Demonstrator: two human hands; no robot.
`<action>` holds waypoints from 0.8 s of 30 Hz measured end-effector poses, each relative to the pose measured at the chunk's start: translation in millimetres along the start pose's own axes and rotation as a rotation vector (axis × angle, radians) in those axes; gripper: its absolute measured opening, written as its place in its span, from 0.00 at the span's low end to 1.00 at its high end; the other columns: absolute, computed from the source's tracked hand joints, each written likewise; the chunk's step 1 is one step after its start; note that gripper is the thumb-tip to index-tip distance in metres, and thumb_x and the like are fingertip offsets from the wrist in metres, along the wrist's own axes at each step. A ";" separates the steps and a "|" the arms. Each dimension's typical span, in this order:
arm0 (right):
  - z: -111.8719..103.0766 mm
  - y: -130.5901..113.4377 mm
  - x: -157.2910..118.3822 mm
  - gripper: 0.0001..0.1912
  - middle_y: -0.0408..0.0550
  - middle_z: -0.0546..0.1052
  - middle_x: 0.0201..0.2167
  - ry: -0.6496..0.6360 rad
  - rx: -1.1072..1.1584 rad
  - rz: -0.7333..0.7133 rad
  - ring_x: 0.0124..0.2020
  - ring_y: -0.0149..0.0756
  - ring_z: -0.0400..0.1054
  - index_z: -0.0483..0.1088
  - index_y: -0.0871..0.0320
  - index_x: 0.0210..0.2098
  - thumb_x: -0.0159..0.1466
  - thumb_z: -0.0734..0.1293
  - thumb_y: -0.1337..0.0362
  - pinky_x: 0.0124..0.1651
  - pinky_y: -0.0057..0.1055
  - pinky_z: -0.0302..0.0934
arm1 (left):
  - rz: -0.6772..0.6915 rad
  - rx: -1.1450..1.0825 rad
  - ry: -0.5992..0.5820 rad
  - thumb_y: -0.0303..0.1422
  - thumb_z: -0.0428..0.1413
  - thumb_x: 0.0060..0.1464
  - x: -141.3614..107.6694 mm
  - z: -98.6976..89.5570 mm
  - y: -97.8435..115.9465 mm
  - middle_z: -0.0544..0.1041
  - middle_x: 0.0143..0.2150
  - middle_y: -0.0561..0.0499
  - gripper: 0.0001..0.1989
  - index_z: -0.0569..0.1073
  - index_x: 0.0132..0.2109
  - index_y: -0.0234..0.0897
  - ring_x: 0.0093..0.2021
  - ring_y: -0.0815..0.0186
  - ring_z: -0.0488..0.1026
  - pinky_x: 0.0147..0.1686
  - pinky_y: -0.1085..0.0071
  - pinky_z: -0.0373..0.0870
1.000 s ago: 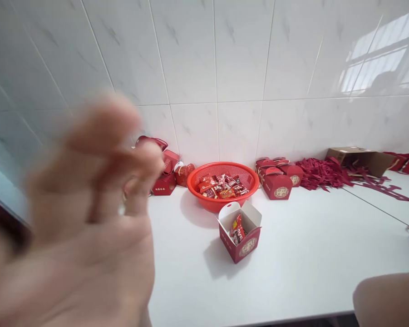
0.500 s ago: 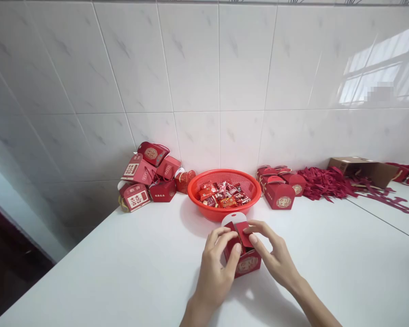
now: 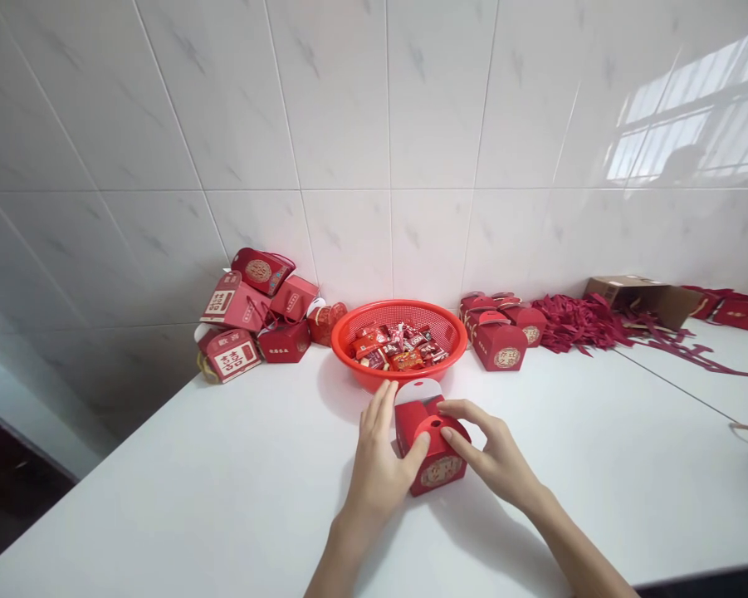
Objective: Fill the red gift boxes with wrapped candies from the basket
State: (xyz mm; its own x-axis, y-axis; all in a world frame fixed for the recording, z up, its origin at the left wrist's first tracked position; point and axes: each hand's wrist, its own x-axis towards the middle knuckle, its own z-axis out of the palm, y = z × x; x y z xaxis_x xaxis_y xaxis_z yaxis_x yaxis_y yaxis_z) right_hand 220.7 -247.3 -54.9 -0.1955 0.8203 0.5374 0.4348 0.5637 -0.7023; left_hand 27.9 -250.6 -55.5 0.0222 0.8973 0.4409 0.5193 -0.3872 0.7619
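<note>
Red card, printed with a pale gold medallion on its front, forms the small box (image 3: 437,457) sitting upright on the white table (image 3: 162,498), just in front of a red plastic basket (image 3: 386,314) of wrapped sweets (image 3: 404,347). From where I stand, the left hand (image 3: 378,458) is half open and loosely curved, holding the box's left side with the thumb on the rounded front flap (image 3: 437,422) and the fingers reaching along toward the back. Opposite, the right hand (image 3: 499,448) is partly closed, thumb and forefinger set close together on the top's right edge. That front flap lies folded over; a white-lined rear flap (image 3: 418,388) stands up behind it. Closed red boxes (image 3: 500,345) stand right of the basket, beside a heap of crimson strips (image 3: 579,321), and more boxes (image 3: 240,309) are piled to its left.
</note>
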 end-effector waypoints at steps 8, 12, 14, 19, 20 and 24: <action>30.0 -19.8 -41.2 0.19 0.58 0.69 0.62 0.218 -0.339 -0.041 0.62 0.54 0.66 0.67 0.51 0.58 0.68 0.65 0.59 0.57 0.50 0.70 | 0.019 0.054 0.068 0.40 0.57 0.59 -13.4 9.6 3.2 0.74 0.52 0.42 0.17 0.78 0.52 0.40 0.56 0.51 0.72 0.57 0.49 0.72; 36.9 -22.9 -64.5 0.33 0.59 0.56 0.71 0.197 -0.420 0.007 0.69 0.60 0.56 0.55 0.50 0.68 0.67 0.66 0.55 0.61 0.56 0.65 | -0.023 0.010 0.077 0.42 0.52 0.64 -24.4 15.4 7.3 0.73 0.49 0.42 0.17 0.80 0.49 0.40 0.54 0.52 0.73 0.55 0.50 0.73; 33.4 -18.5 -67.0 0.36 0.60 0.51 0.73 0.177 -0.421 0.069 0.71 0.61 0.51 0.52 0.50 0.70 0.66 0.66 0.52 0.62 0.59 0.62 | -0.054 -0.054 0.041 0.41 0.51 0.65 -29.4 17.3 9.9 0.73 0.50 0.42 0.17 0.81 0.49 0.42 0.55 0.53 0.73 0.55 0.51 0.73; -0.5 -11.8 -53.8 0.34 0.58 0.52 0.73 -0.025 -0.296 0.243 0.72 0.57 0.49 0.59 0.50 0.68 0.65 0.68 0.53 0.67 0.54 0.58 | -0.084 -0.168 -0.071 0.42 0.50 0.66 -39.1 19.8 17.3 0.72 0.58 0.42 0.18 0.81 0.52 0.44 0.60 0.52 0.70 0.60 0.50 0.70; -9.6 -12.1 -51.2 0.33 0.57 0.56 0.71 -0.069 -0.258 0.247 0.71 0.55 0.54 0.62 0.49 0.66 0.64 0.69 0.54 0.67 0.52 0.59 | -0.086 -0.180 -0.108 0.43 0.49 0.66 -40.7 19.5 18.3 0.71 0.60 0.42 0.18 0.80 0.53 0.45 0.61 0.52 0.70 0.61 0.50 0.69; -48.6 -2.6 -46.9 0.28 0.54 0.72 0.57 0.024 -0.187 0.262 0.54 0.50 0.71 0.73 0.50 0.56 0.58 0.74 0.50 0.50 0.42 0.71 | -0.096 -0.269 -0.251 0.47 0.51 0.65 -49.1 12.9 14.7 0.64 0.70 0.45 0.20 0.76 0.59 0.50 0.63 0.52 0.69 0.59 0.54 0.72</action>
State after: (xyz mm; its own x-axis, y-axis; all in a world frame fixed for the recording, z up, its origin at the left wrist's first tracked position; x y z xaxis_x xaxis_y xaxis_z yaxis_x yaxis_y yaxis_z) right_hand 271.4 -291.9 -55.6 -0.0356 0.9316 0.3618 0.6220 0.3041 -0.7216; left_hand 45.5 -297.6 -72.0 0.2106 0.9432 0.2570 0.2870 -0.3110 0.9060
